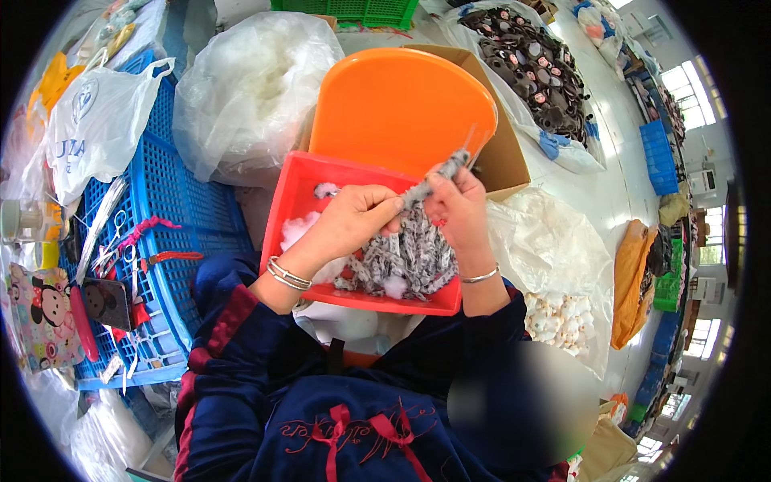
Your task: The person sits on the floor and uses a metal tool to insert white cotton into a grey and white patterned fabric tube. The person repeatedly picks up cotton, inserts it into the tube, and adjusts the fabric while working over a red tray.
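A narrow grey fuzzy plush strip (416, 195) stretches between my two hands, above a red plastic tray (279, 210). My left hand (363, 215) is closed, pinching the strip's lower left end. Closed around its upper part is my right hand (459, 202), with the strip's far end and some thin, pale, see-through pieces sticking out past the fingers. What those pieces are I cannot make out. Inside the tray lies a heap of similar grey-and-white fuzzy strips (409, 261). White stuffing fluff (299, 231) sits along the tray's left side, partly behind my left forearm.
An orange stool seat (401, 104) stands beyond the tray, against a cardboard box (504, 153). To the left, a blue crate (173, 217) carries scissors (128, 255), a phone (107, 304) and pliers (173, 257). Bags of white fluff (257, 80) and dark plush pieces (534, 68) lie farther off.
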The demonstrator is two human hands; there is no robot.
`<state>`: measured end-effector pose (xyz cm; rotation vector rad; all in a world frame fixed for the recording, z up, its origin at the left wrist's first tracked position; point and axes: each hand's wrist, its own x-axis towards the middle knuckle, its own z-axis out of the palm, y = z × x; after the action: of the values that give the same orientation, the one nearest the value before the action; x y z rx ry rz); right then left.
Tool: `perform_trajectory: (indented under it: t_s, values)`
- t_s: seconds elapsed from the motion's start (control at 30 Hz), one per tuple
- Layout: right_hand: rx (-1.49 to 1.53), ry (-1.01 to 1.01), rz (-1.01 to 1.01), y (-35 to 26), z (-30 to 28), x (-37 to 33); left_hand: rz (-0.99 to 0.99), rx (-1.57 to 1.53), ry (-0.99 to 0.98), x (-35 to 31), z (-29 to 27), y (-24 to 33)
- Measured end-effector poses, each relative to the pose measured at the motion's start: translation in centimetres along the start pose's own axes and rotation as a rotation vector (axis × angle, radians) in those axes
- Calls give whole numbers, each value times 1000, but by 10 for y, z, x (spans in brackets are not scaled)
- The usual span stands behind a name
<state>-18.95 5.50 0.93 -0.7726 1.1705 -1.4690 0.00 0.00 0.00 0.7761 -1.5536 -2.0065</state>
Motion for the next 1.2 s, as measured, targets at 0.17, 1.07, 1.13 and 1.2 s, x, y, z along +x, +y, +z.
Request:
perform_trajectory:
  t_s: [0.17,1.07,1.13,1.2]
  values:
    - [137,81,-68,-10,-6,2,-36,110,1,-1,-8,3]
    - [-713,140,-73,-29,-73,22,75,531,204,-2,-49,12]
    - [-881,-66,-76,-6,-56,20,115,595,293,1,-56,15]
    - [-1000,-199,12,8,-31,15,43,568,343,-1,-59,20]
